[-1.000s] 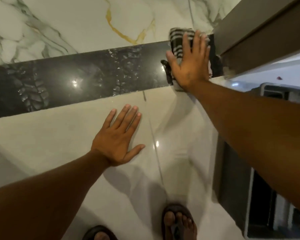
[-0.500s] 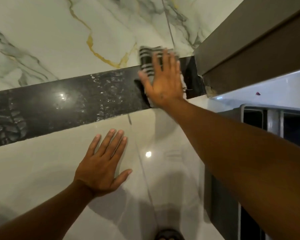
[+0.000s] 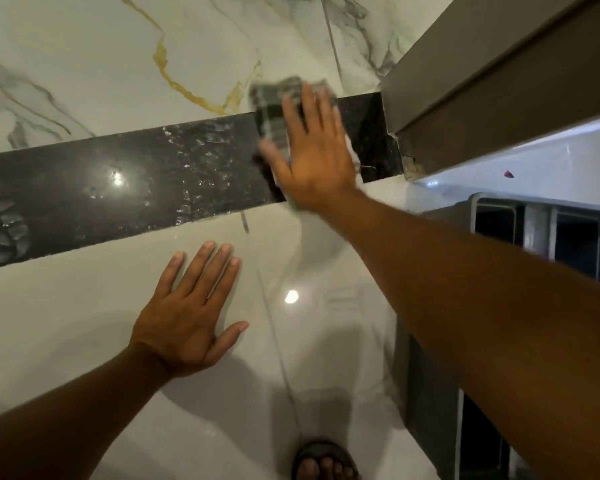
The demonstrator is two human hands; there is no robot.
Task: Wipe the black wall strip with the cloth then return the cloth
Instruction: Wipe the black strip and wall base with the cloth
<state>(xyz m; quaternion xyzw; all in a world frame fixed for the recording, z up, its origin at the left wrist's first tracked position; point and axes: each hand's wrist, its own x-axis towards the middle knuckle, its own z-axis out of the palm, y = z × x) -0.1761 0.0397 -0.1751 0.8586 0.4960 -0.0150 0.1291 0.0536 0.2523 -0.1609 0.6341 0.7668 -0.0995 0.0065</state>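
A glossy black wall strip point(image 3: 125, 188) runs across the marble wall from the left edge to a brown ledge at the right. My right hand point(image 3: 314, 157) lies flat over a black-and-white checked cloth point(image 3: 274, 109), pressing it against the strip near its right end; the cloth is blurred and mostly hidden under the palm. A short stretch of strip shows to the right of the hand. My left hand point(image 3: 187, 317) rests flat with spread fingers on the pale tile below the strip, holding nothing.
A brown ledge or cabinet edge point(image 3: 492, 81) juts out at the upper right, where the strip ends. Below it lie a white surface point(image 3: 520, 161) and a metal frame point(image 3: 499, 223). My sandalled foot point(image 3: 323, 462) shows at the bottom.
My right hand has slid the cloth leftwards along the strip, away from the brown ledge. The left hand has stayed flat on the tile while the view shifted.
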